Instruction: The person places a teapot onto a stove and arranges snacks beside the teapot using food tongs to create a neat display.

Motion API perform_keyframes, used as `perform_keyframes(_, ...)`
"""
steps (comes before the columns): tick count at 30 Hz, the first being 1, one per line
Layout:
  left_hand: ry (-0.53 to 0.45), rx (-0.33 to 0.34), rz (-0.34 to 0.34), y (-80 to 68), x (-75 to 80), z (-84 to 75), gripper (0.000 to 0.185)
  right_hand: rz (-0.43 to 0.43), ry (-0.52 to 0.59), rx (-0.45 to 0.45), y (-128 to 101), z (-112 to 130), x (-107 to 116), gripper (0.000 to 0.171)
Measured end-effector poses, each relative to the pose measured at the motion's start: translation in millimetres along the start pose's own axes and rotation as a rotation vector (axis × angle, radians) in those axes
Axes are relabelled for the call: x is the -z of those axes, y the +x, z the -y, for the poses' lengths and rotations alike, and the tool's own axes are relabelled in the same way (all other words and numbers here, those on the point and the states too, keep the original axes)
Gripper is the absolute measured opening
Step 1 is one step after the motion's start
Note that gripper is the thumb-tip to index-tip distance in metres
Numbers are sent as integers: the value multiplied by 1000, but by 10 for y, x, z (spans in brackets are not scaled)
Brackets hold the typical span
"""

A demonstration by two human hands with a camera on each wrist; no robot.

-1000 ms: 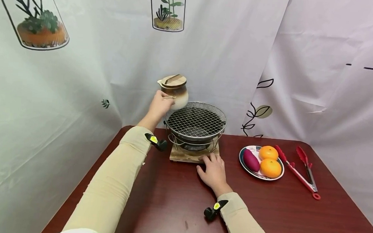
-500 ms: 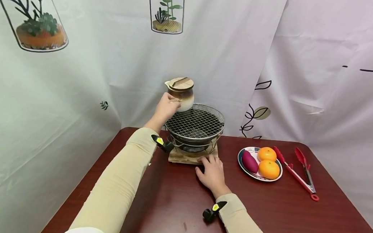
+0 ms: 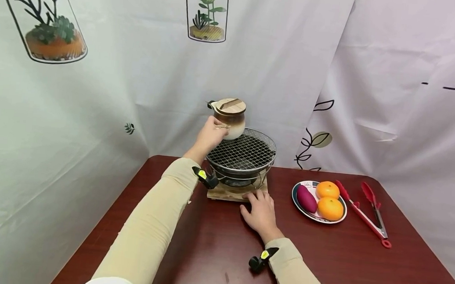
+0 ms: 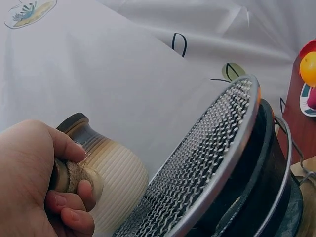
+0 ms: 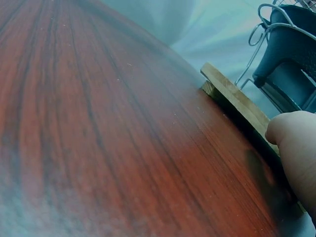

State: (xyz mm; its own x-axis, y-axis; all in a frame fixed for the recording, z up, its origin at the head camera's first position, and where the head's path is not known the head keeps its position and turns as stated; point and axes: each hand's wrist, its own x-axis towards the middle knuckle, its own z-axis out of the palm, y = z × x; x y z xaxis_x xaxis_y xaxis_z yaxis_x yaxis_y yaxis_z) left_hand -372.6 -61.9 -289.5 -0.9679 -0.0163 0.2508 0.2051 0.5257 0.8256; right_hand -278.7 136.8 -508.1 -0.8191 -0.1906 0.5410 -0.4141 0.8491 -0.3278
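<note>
My left hand (image 3: 211, 134) grips the twine-wrapped side handle of a brown-and-cream ceramic teapot (image 3: 234, 121) with a flat wooden lid (image 3: 231, 105). In the left wrist view, fingers curl round that handle (image 4: 74, 177), and the pot's ribbed belly (image 4: 121, 180) overlaps the wire mesh (image 4: 197, 153). The pot hangs over the back left of a round tabletop grill (image 3: 244, 154) with a mesh top. Under the grill lies a wooden board (image 3: 221, 193). My right hand (image 3: 261, 211) rests its fingers on the board's front edge, thumb out to the left.
To the right, a plate (image 3: 295, 198) holds two oranges (image 3: 330, 208) and a purple oval item (image 3: 306, 199). Beyond it, red-and-steel tongs (image 3: 369, 218) lie spread on the dark red table (image 3: 204, 246). White printed curtains (image 3: 264, 65) close in the table's back and left.
My left hand has carried the teapot to the right, further over the grill's mesh. The right hand stays at the board's front edge.
</note>
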Motion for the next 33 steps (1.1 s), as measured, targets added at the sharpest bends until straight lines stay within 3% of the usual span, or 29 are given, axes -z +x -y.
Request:
perform_keyframes(13,-16,12,29,11,-132,84,40,12,-2,3,-19,10,18,25)
perform_keyframes(24,2,14,61,1,-178,47,38,12,6,7,-22,33,35,25)
perform_keyframes(33,-45,64,140,10,-128,4,38,26,25,-4,-23,33,57,26)
